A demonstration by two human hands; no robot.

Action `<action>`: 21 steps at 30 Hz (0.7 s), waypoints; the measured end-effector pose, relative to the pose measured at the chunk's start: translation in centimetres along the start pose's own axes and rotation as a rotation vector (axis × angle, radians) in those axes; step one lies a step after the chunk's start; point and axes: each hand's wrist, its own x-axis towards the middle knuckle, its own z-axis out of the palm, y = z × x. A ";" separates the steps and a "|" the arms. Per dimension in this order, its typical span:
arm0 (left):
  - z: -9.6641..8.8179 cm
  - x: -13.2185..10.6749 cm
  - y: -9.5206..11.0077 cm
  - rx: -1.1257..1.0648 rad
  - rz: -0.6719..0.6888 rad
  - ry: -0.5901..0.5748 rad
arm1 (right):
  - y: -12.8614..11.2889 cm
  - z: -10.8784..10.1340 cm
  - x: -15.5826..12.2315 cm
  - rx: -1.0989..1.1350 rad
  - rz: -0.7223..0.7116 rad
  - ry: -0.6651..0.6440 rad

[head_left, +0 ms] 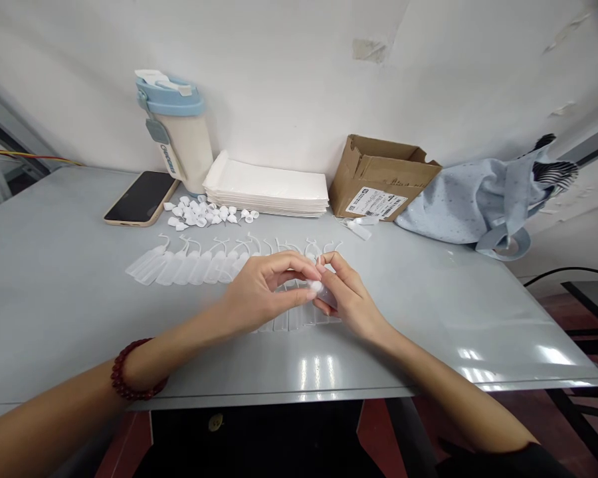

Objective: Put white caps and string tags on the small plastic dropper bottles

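Observation:
Over the middle of the table, my two hands meet at one small translucent squeeze bottle (328,297). My right hand (353,299) is closed around its body, partly covering it. At its top, the thumb and fingers of my left hand (254,289) pinch a white cap (315,286). Fingertips hide how the cap sits on the bottle. A row of similar flat bottles (172,269) with thin curved tips lies behind and left of my hands. More clear bottles (282,320) lie under my hands, partly covered.
Loose white caps (194,212), some with thin needles, are heaped beside a phone (140,199) and a tumbler (187,143). Stacked white envelopes (269,186), a cardboard box (383,176) and a blue cloth bag (458,199) line the wall. A few small bottles (359,229) lie by the box.

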 end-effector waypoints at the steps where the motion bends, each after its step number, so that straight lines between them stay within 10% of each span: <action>1: 0.0 0.0 0.2 0.017 -0.021 0.030 | 0.1 0.0 0.0 -0.002 -0.016 0.013; 7: 0.0 0.0 1.0 0.383 -0.102 -0.018 | 1.2 0.1 -0.1 -0.030 -0.122 0.011; 16: -0.4 -0.3 0.6 0.459 0.202 -0.104 | 0.2 0.3 -0.4 0.066 -0.039 -0.014; 21: -0.4 -0.2 1.0 0.502 0.026 -0.088 | 0.9 0.3 -0.4 -0.030 -0.132 0.007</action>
